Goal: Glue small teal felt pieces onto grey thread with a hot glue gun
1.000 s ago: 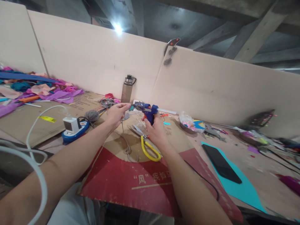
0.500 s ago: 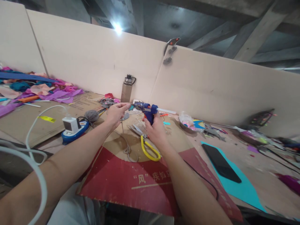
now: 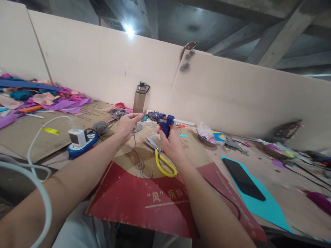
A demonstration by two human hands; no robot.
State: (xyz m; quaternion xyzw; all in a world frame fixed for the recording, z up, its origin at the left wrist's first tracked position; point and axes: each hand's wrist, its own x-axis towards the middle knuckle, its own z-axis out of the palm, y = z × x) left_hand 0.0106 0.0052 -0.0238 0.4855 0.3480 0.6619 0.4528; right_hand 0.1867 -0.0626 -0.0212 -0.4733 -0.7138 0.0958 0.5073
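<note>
My right hand [image 3: 172, 142] is wrapped round the handle of a blue glue gun [image 3: 165, 123], its nozzle pointing left. A white glue stick [image 3: 184, 122] sticks out of the gun's back end. Between the fingertips of my left hand [image 3: 128, 126] is a small teal piece [image 3: 144, 118], right at the nozzle. A grey-brown cord [image 3: 141, 162] hangs below my left hand and lies looped on the cardboard. Under my right hand lie yellow-handled scissors [image 3: 165, 167], blades toward the upper left.
A red and brown cardboard sheet [image 3: 124, 199] covers the table in front. Left are a blue power strip [image 3: 82, 146], a grey yarn ball [image 3: 100, 127] and colourful scraps [image 3: 46, 100]. A bottle [image 3: 139, 100] stands behind. Right lie a bowl [image 3: 207, 139] and a black phone [image 3: 243, 179].
Almost nothing differs. Both hands, the glue gun and the teal piece keep their places; the whole view has shifted very slightly.
</note>
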